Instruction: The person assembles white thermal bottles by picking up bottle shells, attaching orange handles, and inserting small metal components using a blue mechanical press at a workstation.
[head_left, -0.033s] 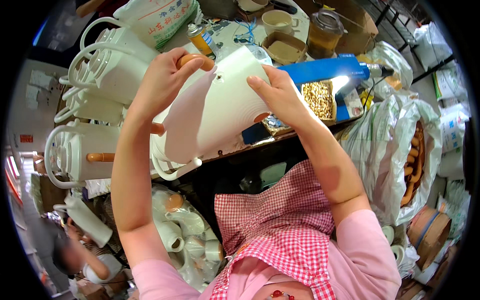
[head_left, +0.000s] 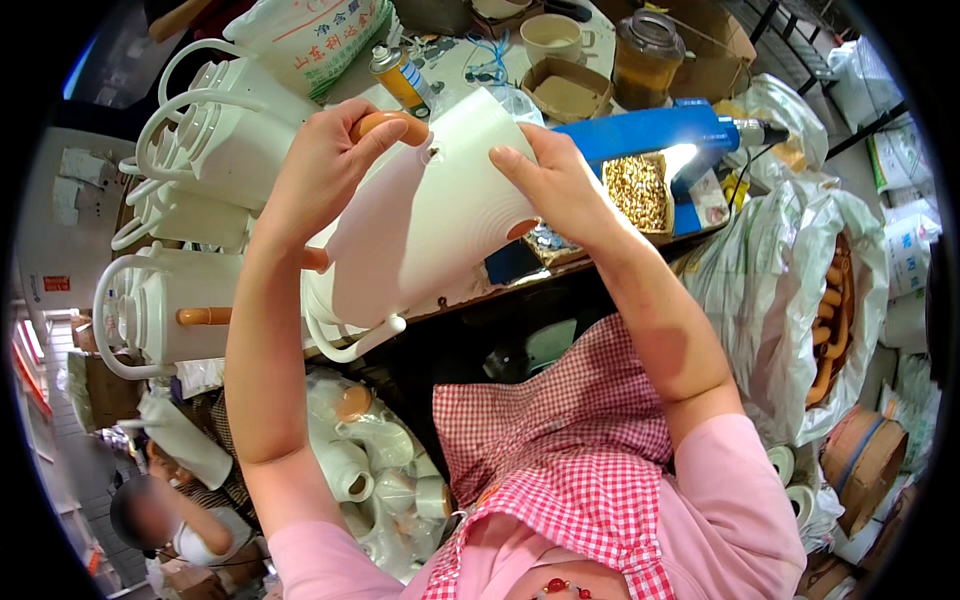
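I hold a white plastic jug body (head_left: 430, 230) tilted over the edge of a workbench (head_left: 600, 262). My left hand (head_left: 320, 170) grips the orange-brown handle (head_left: 392, 124) at the jug's upper end. The fingers of my right hand (head_left: 560, 185) are pressed against the jug's right side near its rim. A white carrying loop (head_left: 352, 345) hangs off the jug's lower end. A red-checked apron (head_left: 560, 440) covers my lap below.
Finished white jugs (head_left: 200, 150) with loops and orange handles stack up at the left. On the bench are a spray can (head_left: 400, 75), a cup (head_left: 550, 35), a jar (head_left: 645, 55), a blue tool (head_left: 650, 130) and a tray of small brass parts (head_left: 640, 190). A sack of orange handles (head_left: 830, 320) stands at the right, white parts (head_left: 370, 460) lie below, and another person (head_left: 170, 520) sits at the lower left.
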